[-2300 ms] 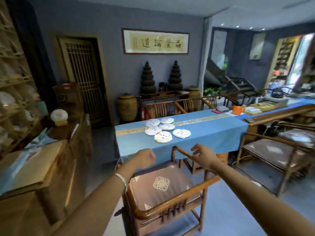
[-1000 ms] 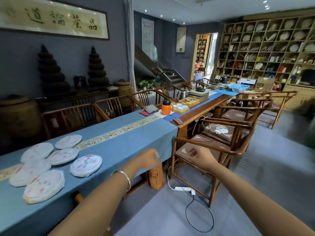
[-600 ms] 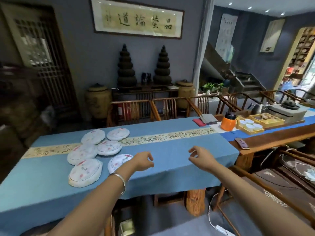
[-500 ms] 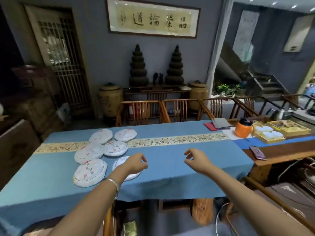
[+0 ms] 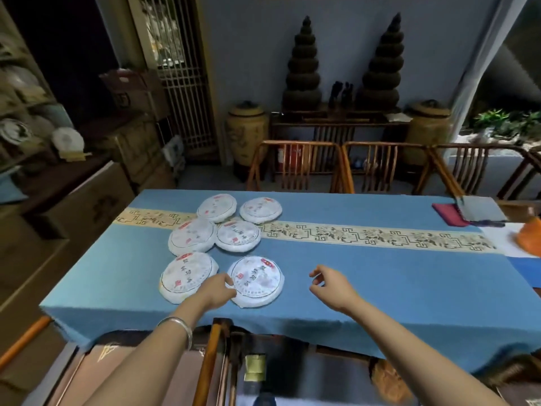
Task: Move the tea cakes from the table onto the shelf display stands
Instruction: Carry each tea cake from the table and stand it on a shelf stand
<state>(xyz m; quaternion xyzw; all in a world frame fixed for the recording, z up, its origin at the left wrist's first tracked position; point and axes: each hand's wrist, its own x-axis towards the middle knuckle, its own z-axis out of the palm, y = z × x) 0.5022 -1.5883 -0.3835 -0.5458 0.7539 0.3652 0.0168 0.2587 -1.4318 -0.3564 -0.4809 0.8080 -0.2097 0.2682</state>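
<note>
Several round, white paper-wrapped tea cakes lie grouped on the left half of the blue-clothed table (image 5: 395, 291). The two nearest are the near-left cake (image 5: 187, 275) and the near-right cake (image 5: 259, 279). My left hand (image 5: 216, 291), a bangle on its wrist, hovers over the gap between them with fingers loosely curled at the near-right cake's left edge. It holds nothing. To the right of that cake, my right hand (image 5: 332, 285) is above bare cloth, fingers loosely curled and empty. The shelf (image 5: 17, 112) with cakes on stands is at the far left.
A wooden chair back (image 5: 209, 364) stands between me and the table's front edge. More wooden chairs (image 5: 295, 165) line the far side. A grey notebook (image 5: 480, 210) and an orange object (image 5: 531, 235) lie at the table's right end. Wooden cabinets (image 5: 87, 206) stand left.
My view has swung left and dipped toward the table. Both hands have moved in over the cloth, and the left hand now sits at the near cakes.
</note>
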